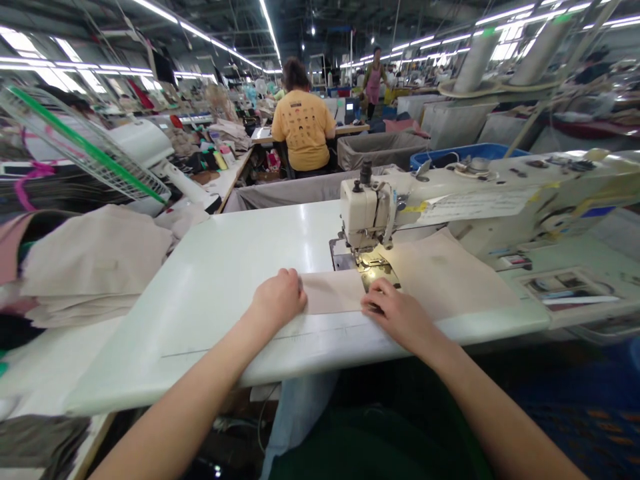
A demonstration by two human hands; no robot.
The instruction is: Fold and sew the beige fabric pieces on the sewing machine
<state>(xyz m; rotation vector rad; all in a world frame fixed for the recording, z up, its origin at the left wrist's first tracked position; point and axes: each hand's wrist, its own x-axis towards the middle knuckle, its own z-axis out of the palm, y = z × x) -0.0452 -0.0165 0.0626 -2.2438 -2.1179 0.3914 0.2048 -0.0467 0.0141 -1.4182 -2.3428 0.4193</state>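
A pale beige fabric piece point(333, 293) lies on the white sewing table point(240, 267), running under the arm of a sewing machine point(364, 217). My left hand point(280, 297) is closed on the fabric's left end, its fingers curled. At the fabric's near edge, just in front of the lit needle plate point(377, 268), my right hand point(395, 310) pinches the cloth. More of the beige cloth point(450, 273) spreads out to the right of the needle area. The needle tip is too small to make out.
Stacked beige fabric point(95, 257) sits at the left beside a white fan point(145, 143) with a green-edged guard. A small tool tray point(565, 290) is set into the table at right. Ahead, a person in a yellow shirt point(303, 127) sits beyond a grey cloth bin point(290, 190).
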